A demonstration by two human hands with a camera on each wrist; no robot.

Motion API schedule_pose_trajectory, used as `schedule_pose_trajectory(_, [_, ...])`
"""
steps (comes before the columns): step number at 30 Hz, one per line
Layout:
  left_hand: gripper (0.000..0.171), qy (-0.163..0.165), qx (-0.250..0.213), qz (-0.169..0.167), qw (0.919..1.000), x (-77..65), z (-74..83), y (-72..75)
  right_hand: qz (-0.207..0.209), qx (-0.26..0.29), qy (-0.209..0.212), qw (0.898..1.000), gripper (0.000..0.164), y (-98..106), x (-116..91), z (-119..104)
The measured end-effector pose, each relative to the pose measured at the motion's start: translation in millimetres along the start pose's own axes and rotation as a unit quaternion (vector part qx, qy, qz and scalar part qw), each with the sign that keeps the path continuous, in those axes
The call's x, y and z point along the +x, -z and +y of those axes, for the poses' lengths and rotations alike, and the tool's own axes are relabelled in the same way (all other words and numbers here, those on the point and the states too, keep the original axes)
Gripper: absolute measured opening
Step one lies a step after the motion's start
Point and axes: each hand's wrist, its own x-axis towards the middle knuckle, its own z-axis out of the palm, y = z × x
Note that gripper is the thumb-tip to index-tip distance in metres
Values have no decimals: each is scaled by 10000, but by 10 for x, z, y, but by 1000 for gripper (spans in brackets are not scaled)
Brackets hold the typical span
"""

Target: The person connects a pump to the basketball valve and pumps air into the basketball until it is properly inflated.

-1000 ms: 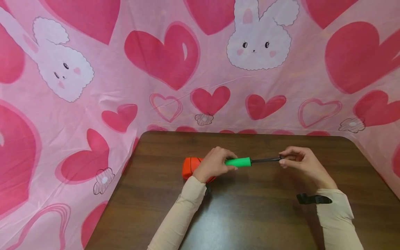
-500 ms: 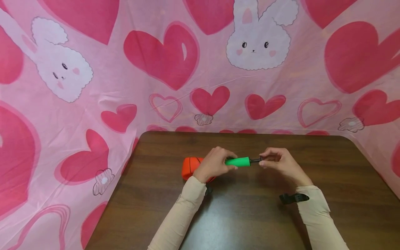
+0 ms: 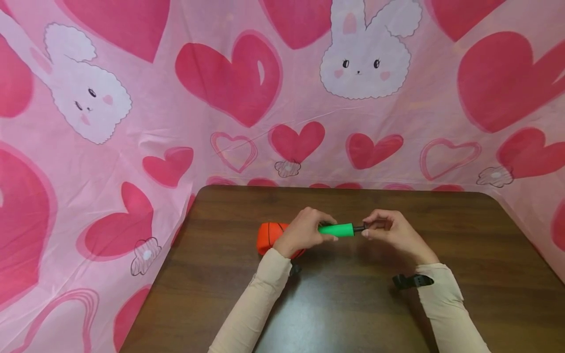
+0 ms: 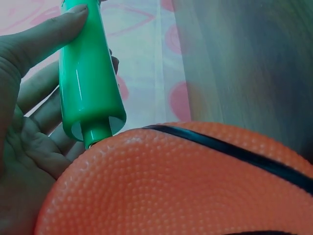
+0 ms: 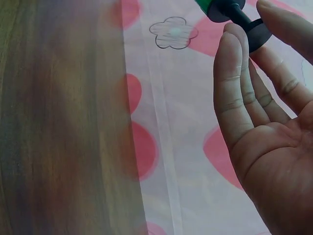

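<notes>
A green hand pump (image 3: 339, 230) lies nearly level above the table, its black rod toward the right. My left hand (image 3: 303, 231) grips the barrel, with the thumb along its side in the left wrist view. The barrel's nozzle end meets the pebbled orange basketball (image 4: 171, 181), which looks soft and misshapen in the head view, partly behind my left hand. At the other end, my right hand (image 3: 397, 235) pinches the black plunger handle (image 5: 259, 35) between thumb and fingers. Only a short length of rod shows outside the barrel.
The brown wooden table (image 3: 353, 304) has rounded far corners. Behind it and to its left hangs a pink cloth (image 3: 309, 108) printed with hearts and rabbits. Black straps (image 3: 412, 281) sit at my wrists.
My right hand has moved left, sliding the pump's long exposed rod most of the way into the barrel. The left hand and the basketball have stayed in place.
</notes>
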Motion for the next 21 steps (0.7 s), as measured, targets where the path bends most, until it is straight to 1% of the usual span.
schedule_pose_trajectory(5, [32,109,-77,-102,9999,-8,6,4,-24,-33,103,9999,25,15,-3,-7])
schedule_pose_trajectory(11, [32,102,-20,-149,9998,-13,15,-12,-112,-77,284,9995,22,33,-12,18])
schedule_pose_trajectory(17, [37,133,36,-275,9995,-8,13,-7,-114,-128,230,9996,27,30,-9,4])
schedule_pose_trajectory(21, [36,56,-12,-266,9996,-2,4,-3,-24,-287,219,9993,25,33,-17,-20])
